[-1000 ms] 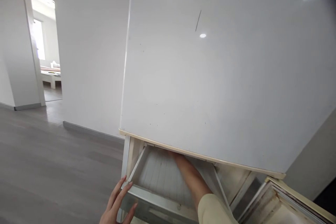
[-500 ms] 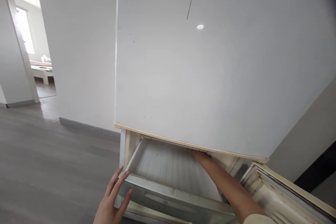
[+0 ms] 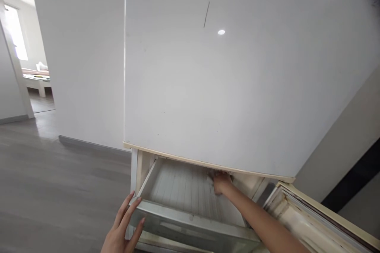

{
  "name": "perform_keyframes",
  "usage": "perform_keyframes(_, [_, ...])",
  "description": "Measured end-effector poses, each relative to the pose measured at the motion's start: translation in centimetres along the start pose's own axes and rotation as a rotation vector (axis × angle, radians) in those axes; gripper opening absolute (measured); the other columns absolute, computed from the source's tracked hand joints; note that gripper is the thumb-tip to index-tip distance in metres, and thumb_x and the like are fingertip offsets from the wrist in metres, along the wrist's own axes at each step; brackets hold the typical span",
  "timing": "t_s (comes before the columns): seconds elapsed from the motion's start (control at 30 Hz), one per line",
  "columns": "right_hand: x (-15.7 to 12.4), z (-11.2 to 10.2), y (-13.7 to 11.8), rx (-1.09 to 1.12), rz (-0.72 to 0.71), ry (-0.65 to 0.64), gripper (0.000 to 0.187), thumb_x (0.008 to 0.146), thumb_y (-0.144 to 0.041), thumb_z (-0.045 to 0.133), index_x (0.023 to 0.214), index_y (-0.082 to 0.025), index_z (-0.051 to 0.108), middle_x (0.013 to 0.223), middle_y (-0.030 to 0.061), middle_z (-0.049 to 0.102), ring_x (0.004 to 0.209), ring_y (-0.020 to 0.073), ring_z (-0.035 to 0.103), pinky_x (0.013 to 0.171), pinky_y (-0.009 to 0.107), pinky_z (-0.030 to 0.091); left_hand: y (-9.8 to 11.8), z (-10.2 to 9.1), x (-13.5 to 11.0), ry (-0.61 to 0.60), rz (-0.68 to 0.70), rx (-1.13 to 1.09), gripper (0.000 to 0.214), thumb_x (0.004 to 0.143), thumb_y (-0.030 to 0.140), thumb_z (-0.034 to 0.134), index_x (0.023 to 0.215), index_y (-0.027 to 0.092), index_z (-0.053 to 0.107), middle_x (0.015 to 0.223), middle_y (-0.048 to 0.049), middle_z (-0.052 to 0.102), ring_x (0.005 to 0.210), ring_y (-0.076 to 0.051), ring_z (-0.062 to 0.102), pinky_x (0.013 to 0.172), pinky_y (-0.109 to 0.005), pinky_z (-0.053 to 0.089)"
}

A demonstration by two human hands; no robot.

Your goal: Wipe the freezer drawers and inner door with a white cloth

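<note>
A shallow drawer [image 3: 190,216] with a greenish translucent front and a ribbed white bottom stands pulled out of a white refrigerator cabinet [image 3: 134,170]. At the drawer's front left corner is my left hand [image 3: 120,227], its fingers spread and their tips touching the rim, the thumb in front. My right hand [image 3: 222,184] reaches deep into the drawer, towards its back right. Its fingers are closed on a greyish cloth [image 3: 211,174], partly hidden by the hand, against the drawer's bottom.
The cabinet's glossy white top [image 3: 202,95] overhangs the drawer. An opened door [image 3: 314,217] with stained inner shelving stands on the right. Grey wood-look floor [image 3: 59,189] runs along the left, with a doorway to a bright room beyond.
My right hand has drawn forward from under the top's edge, so the hand and the cloth now show. My left hand stays at the drawer's corner. The view has shifted slightly.
</note>
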State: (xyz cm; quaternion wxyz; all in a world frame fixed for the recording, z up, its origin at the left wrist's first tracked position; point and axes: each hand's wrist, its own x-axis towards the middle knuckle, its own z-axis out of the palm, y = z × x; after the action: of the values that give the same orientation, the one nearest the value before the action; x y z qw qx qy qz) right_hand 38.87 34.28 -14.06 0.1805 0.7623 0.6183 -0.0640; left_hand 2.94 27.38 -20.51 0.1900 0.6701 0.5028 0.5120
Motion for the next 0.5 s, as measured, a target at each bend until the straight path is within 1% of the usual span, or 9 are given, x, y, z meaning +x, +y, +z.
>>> perform_keyframes(0.07, [-1.2,1.0,-0.1,-0.063,-0.039,-0.073,0.025,0.058,-0.007,0.070,0.080,-0.018,0.073,0.114,0.0149,0.067,0.125,0.0302,0.050,0.113,0.046,0.025,-0.5,0.0,0.1,0.012,0.061,0.041,0.044,0.087,0.043,0.050,0.131,0.033,0.052,0.146,-0.0057,0.047,0.112,-0.016,0.062,0.045,-0.014,0.052])
perform_keyframes(0.13, [-2.7,2.1,-0.4,-0.079,-0.070,-0.131,0.021,0.058,-0.007,0.068,0.074,-0.020,0.073,0.108,0.0131,0.070,0.122,0.0284,0.053,0.114,0.043,0.024,-1.2,0.0,0.2,0.017,0.109,0.067,0.045,0.087,0.041,0.052,0.131,0.031,0.052,0.145,-0.0078,0.049,0.108,-0.016,0.064,0.050,-0.015,0.055])
perform_keyframes(0.2, [-4.2,3.0,-0.6,-0.051,-0.073,-0.177,0.017,0.058,-0.006,0.065,0.068,-0.020,0.071,0.100,0.0125,0.071,0.114,0.0288,0.059,0.109,0.043,0.031,-2.1,0.0,0.3,-0.010,0.125,0.069,0.047,0.086,0.041,0.054,0.132,0.031,0.051,0.145,-0.0087,0.048,0.097,-0.014,0.068,0.049,-0.015,0.054])
perform_keyframes(0.27, [-5.2,3.5,-0.7,0.013,-0.057,-0.206,0.014,0.060,-0.008,0.063,0.061,-0.020,0.069,0.090,0.0120,0.072,0.104,0.0294,0.064,0.101,0.043,0.041,-2.8,0.0,0.4,-0.064,0.098,0.058,0.048,0.086,0.042,0.054,0.133,0.035,0.048,0.147,-0.0079,0.046,0.087,-0.012,0.069,0.041,-0.014,0.051])
perform_keyframes(0.33, [-5.6,3.3,-0.5,0.099,-0.036,-0.220,0.011,0.060,-0.010,0.063,0.056,-0.019,0.067,0.078,0.0118,0.072,0.094,0.0303,0.067,0.090,0.042,0.047,-2.8,0.1,0.3,-0.099,0.052,0.036,0.047,0.087,0.043,0.052,0.134,0.038,0.047,0.150,-0.0061,0.042,0.090,-0.013,0.069,0.038,-0.014,0.047])
perform_keyframes(0.4, [-5.3,2.5,0.0,0.206,-0.017,-0.200,0.008,0.059,-0.012,0.064,0.054,-0.017,0.066,0.071,0.0112,0.070,0.086,0.0300,0.068,0.082,0.039,0.050,-2.1,0.2,0.1,-0.070,0.010,0.013,0.045,0.088,0.043,0.051,0.132,0.036,0.049,0.151,-0.0044,0.041,0.107,-0.017,0.065,0.043,-0.013,0.049])
perform_keyframes(0.43, [-5.0,1.9,0.2,0.270,-0.005,-0.168,0.006,0.061,-0.013,0.064,0.057,-0.016,0.068,0.072,0.0113,0.070,0.084,0.0294,0.068,0.079,0.038,0.051,-1.7,0.3,0.0,-0.045,-0.008,0.000,0.043,0.088,0.043,0.050,0.131,0.035,0.050,0.150,-0.0039,0.041,0.114,-0.018,0.061,0.047,-0.012,0.049])
perform_keyframes(0.47, [-4.5,1.2,0.3,0.341,0.012,-0.119,0.009,0.066,-0.017,0.062,0.064,-0.014,0.070,0.076,0.0120,0.071,0.085,0.0286,0.068,0.078,0.036,0.052,-1.1,0.5,-0.1,-0.021,-0.029,-0.014,0.042,0.089,0.043,0.049,0.129,0.034,0.051,0.150,-0.0034,0.042,0.117,-0.019,0.058,0.050,-0.012,0.049])
perform_keyframes(0.5, [-3.9,0.6,0.3,0.417,0.031,-0.053,0.018,0.074,-0.021,0.056,0.074,-0.013,0.072,0.084,0.0132,0.072,0.088,0.0276,0.068,0.078,0.035,0.052,-0.7,0.6,-0.2,-0.004,-0.052,-0.028,0.040,0.089,0.043,0.047,0.129,0.034,0.052,0.150,-0.0029,0.042,0.118,-0.018,0.057,0.051,-0.011,0.048])
